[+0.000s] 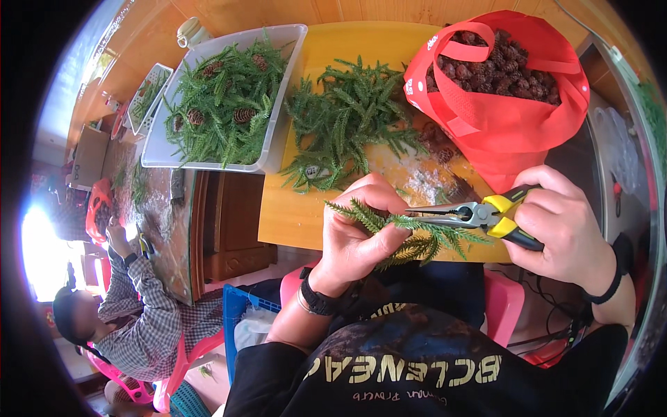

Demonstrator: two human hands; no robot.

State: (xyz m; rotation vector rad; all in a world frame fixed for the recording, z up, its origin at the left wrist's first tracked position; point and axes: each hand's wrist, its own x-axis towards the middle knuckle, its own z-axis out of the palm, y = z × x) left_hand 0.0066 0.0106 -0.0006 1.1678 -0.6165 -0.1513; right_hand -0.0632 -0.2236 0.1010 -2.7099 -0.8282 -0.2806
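My left hand [358,240] pinches a green artificial pine sprig [434,244] between thumb and fingers, just in front of the yellow table [288,219]. My right hand [559,226] is wrapped round the yellow and black handles of long-nose pliers [479,215]. The pliers' slim jaws point left and lie at the sprig's stem, close to my left thumb. A small gap shows between the jaws; whether they touch the stem I cannot tell. Beyond my hands, loose pine sprigs [347,115] are heaped on the table.
A clear plastic bin [283,135] of sprigs with pine cones stands at the back left. A red bag [472,149] full of brown pine cones [517,80] fills the back right. White flakes [427,184] lie between. At far left another person [149,306] sits working at a second table [177,243].
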